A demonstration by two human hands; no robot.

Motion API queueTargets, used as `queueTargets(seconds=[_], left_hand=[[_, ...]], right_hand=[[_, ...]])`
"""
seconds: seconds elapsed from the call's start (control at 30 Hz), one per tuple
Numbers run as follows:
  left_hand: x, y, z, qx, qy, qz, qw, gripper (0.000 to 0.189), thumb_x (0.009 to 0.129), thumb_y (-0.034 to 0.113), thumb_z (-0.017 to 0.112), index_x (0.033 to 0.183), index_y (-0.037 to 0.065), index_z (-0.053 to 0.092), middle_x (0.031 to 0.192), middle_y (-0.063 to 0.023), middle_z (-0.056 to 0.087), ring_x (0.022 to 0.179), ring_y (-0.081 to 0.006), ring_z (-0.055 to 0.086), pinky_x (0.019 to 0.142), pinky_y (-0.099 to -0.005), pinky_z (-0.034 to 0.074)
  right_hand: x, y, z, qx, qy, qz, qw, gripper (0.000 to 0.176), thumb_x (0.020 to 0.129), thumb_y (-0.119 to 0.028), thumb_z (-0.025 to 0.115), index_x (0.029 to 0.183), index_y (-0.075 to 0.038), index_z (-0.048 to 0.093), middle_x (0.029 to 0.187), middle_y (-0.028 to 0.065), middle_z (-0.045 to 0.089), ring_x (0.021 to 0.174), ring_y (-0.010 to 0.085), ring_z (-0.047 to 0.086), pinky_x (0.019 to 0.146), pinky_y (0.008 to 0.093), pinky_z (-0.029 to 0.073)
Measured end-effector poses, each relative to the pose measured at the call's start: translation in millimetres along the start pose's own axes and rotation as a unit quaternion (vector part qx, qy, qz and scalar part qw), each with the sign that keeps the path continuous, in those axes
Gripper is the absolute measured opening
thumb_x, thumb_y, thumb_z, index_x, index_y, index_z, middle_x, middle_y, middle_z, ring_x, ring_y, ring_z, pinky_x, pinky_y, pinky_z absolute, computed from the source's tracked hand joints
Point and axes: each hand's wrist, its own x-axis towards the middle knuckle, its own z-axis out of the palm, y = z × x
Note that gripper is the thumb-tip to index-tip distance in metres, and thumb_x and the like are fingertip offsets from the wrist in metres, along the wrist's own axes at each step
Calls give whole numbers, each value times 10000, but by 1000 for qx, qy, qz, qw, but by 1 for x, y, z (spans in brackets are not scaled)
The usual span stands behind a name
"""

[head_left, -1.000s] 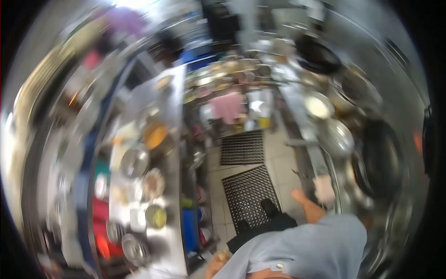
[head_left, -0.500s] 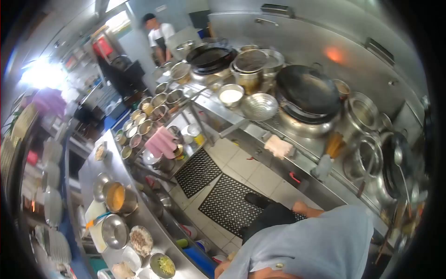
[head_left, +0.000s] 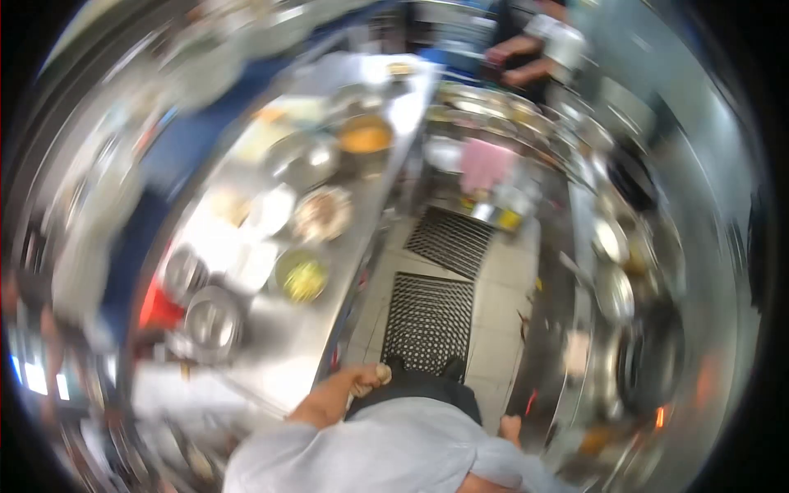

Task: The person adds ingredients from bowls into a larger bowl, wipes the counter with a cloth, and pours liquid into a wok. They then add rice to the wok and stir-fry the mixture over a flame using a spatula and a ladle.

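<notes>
My left hand [head_left: 366, 379] is closed around a small pale, rounded thing [head_left: 383, 374], too blurred to name, in front of my dark trousers. Low by the stove counter's edge hangs my right hand [head_left: 509, 427], its fingers curled; whether anything is inside them is hidden. On the steel worktop to my left stand a bowl of yellow-green shreds [head_left: 305, 280], a bowl of pale and brownish food [head_left: 323, 214] and a pot of orange liquid [head_left: 366, 135]. Neither hand touches these.
Black rubber mats [head_left: 427, 320] cover the aisle floor. Along the right, a stove counter carries a dark wok [head_left: 657, 357] and a perforated ladle [head_left: 614, 293]. A pink cloth [head_left: 485, 167] hangs at the aisle's far end. A co-worker [head_left: 538, 53] stands beyond several metal containers.
My view has swung left, from the stove toward the worktop and down the aisle, blurring the picture. My left hand, mostly cut off before, now shows with the pale thing.
</notes>
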Motion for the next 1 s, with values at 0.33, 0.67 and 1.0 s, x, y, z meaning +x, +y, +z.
queueTargets(seconds=[0.33,0.67,1.0], left_hand=[[-86,16,50,-441,15,-206,873,439,737,307,744,1137,191,606,1001,-32,634,839,-170,613,695,-327,495],[-86,44,103,-404,89,-228,881,443,714,297,741,1121,158,637,1062,-54,615,966,-189,576,819,-382,460],[-77,66,100,-176,174,-249,936,557,649,318,742,1146,95,626,1053,-107,636,963,-250,583,790,-410,466]], right_hand=[[147,-96,-17,-3,-136,-135,981,322,715,-109,516,955,89,601,901,291,625,877,409,619,784,438,483],[132,-247,68,-18,-395,-253,883,336,752,-91,502,1050,48,568,879,241,620,830,363,628,702,402,492],[108,-239,78,-88,-458,-244,850,369,789,-72,489,1146,6,535,858,191,616,782,317,636,621,365,501]])
